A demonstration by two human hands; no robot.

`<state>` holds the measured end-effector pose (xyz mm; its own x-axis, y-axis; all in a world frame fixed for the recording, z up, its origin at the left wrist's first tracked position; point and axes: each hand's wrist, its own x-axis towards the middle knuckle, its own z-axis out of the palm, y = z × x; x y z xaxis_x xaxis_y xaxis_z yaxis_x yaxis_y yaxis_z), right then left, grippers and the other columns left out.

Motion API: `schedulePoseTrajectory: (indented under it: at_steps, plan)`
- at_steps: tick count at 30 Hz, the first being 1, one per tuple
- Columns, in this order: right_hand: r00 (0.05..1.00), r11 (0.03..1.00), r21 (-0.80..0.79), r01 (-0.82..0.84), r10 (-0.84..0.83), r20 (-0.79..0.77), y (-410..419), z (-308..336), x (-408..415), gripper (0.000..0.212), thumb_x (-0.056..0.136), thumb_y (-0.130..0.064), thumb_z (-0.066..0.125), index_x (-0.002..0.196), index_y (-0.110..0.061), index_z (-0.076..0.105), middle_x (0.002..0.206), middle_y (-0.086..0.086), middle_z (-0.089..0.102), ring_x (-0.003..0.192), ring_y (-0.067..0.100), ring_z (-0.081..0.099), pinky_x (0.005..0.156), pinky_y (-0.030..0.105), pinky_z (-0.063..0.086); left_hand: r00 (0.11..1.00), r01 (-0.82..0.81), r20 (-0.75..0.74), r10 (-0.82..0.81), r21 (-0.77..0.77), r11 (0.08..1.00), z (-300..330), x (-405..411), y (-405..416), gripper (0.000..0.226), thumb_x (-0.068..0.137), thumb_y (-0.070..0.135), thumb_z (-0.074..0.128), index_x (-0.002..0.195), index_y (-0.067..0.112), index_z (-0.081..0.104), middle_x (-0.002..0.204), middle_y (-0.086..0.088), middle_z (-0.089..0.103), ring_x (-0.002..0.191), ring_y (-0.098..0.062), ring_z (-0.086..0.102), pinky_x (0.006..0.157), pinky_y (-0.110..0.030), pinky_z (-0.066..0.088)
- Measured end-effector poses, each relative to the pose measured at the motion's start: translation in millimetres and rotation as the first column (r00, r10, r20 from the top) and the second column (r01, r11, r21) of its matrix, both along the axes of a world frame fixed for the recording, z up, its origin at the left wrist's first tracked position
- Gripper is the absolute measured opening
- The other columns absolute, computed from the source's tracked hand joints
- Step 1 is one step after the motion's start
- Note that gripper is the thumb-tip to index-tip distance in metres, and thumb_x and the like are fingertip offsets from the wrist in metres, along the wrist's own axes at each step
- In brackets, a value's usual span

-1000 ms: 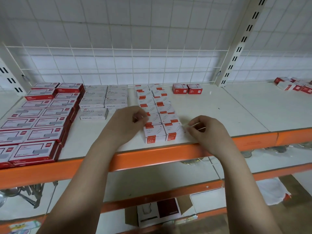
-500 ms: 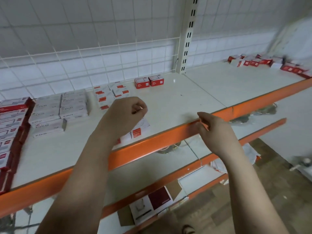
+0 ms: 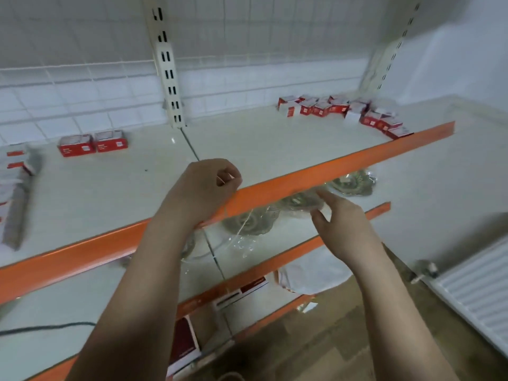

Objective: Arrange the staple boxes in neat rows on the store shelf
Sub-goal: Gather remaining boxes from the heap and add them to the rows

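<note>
A: Hands?
B: Left hand [image 3: 202, 188] over the shelf [image 3: 275, 149] front edge, fingers curled, holding nothing; right hand [image 3: 343, 224] below that edge, fingers loosely spread
A: Boxes?
B: Loose pile [image 3: 343, 111] at the shelf's far right back corner — a pair [image 3: 92, 143] by the back edge, left

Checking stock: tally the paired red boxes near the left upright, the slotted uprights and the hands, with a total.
Red boxes: 2
Slotted uprights: 2
Hands: 2, left hand and right hand
Total: 6
</note>
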<state>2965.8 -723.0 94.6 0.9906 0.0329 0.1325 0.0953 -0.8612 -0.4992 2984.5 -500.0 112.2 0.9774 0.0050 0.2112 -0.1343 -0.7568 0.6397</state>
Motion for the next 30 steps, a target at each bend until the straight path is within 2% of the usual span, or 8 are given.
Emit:
schedulePoseTrajectory:
  at_steps: [5, 8, 12, 15, 19, 22, 27, 30]
  plan:
    - [1.000, 1.000, 0.013, -0.006, 0.006, -0.028, -70, 1, 34, 0.046, 0.096, -0.019, 0.046, 0.141, -0.017, 0.039, 0.135, 0.005, 0.053, 0.116, 0.020, 0.053, 0.079, 0.018, 0.034, 0.999, -0.011, -0.034, 0.011, 0.014, 1.000, 3, 37, -68, 0.008, 0.087, 0.027, 0.058, 0.089, 0.029, 0.065, 0.085, 0.014, 0.063, 0.082, -0.001, 0.058, 0.071, -0.015, 0.042]
    - [0.999, 0.999, 0.036, -0.013, 0.015, -0.036, -99, 0, 57, 0.042, 0.096, -0.016, 0.047, 0.137, -0.015, 0.044, 0.133, 0.003, 0.054, 0.119, 0.019, 0.051, 0.078, 0.015, 0.031, 0.999, -0.025, -0.041, 0.026, 0.022, 0.999, 4, 64, -91, 0.007, 0.088, 0.027, 0.058, 0.087, 0.028, 0.065, 0.087, 0.012, 0.063, 0.081, -0.004, 0.057, 0.069, -0.012, 0.039]
    - [0.999, 0.999, 0.048, -0.019, 0.020, -0.033, -127, -5, 96, 0.043, 0.095, -0.017, 0.047, 0.138, -0.017, 0.043, 0.129, 0.003, 0.058, 0.107, 0.018, 0.058, 0.075, 0.015, 0.033, 0.999, -0.042, -0.032, 0.043, 0.039, 0.998, 5, 106, -112, 0.006, 0.088, 0.028, 0.058, 0.086, 0.030, 0.063, 0.088, 0.010, 0.062, 0.080, -0.003, 0.055, 0.067, -0.012, 0.037]
    - [0.999, 0.999, 0.041, -0.031, 0.033, -0.039, -144, -10, 130, 0.044, 0.095, -0.020, 0.047, 0.139, -0.023, 0.043, 0.117, 0.002, 0.063, 0.098, 0.016, 0.060, 0.065, 0.016, 0.032, 0.998, -0.058, -0.010, 0.058, 0.035, 0.998, 4, 145, -126, 0.007, 0.089, 0.027, 0.057, 0.089, 0.027, 0.063, 0.088, 0.010, 0.060, 0.082, -0.007, 0.055, 0.066, -0.011, 0.036]
    - [0.997, 0.997, 0.026, -0.071, 0.071, -0.003, -161, -11, 193, 0.044, 0.094, -0.019, 0.048, 0.138, -0.019, 0.043, 0.133, 0.005, 0.053, 0.118, 0.021, 0.051, 0.085, 0.018, 0.034, 0.996, -0.081, 0.027, 0.080, 0.032, 0.996, 1, 203, -143, 0.009, 0.090, 0.025, 0.056, 0.091, 0.024, 0.064, 0.087, 0.009, 0.060, 0.081, -0.008, 0.055, 0.062, -0.008, 0.036]
    - [0.994, 0.993, -0.033, -0.112, 0.112, -0.002, -167, 2, 244, 0.046, 0.094, -0.021, 0.048, 0.140, -0.020, 0.041, 0.142, 0.002, 0.044, 0.128, 0.018, 0.043, 0.096, 0.019, 0.030, 0.996, -0.091, 0.009, 0.090, 0.036, 0.995, 9, 242, -151, 0.008, 0.089, 0.024, 0.056, 0.089, 0.026, 0.064, 0.085, 0.009, 0.060, 0.081, -0.011, 0.056, 0.062, -0.015, 0.041]
    - [0.970, 0.965, -0.115, -0.238, 0.242, 0.025, -169, 18, 308, 0.048, 0.097, -0.027, 0.044, 0.143, -0.020, 0.035, 0.148, -0.002, 0.036, 0.135, 0.014, 0.032, 0.104, 0.017, 0.019, 0.988, -0.157, 0.009, 0.157, 0.077, 0.985, 21, 286, -157, 0.010, 0.089, 0.025, 0.055, 0.092, 0.025, 0.064, 0.080, 0.016, 0.057, 0.080, -0.012, 0.057, 0.061, -0.015, 0.040]
    - [0.953, 0.944, -0.132, -0.302, 0.305, -0.002, -164, 19, 344, 0.048, 0.097, -0.025, 0.043, 0.143, -0.018, 0.035, 0.147, 0.000, 0.038, 0.135, 0.016, 0.033, 0.107, 0.023, 0.022, 0.986, -0.156, -0.041, 0.162, 0.116, 0.981, 21, 292, -158, 0.009, 0.090, 0.026, 0.055, 0.093, 0.026, 0.064, 0.079, 0.018, 0.055, 0.076, -0.007, 0.055, 0.062, -0.019, 0.038]
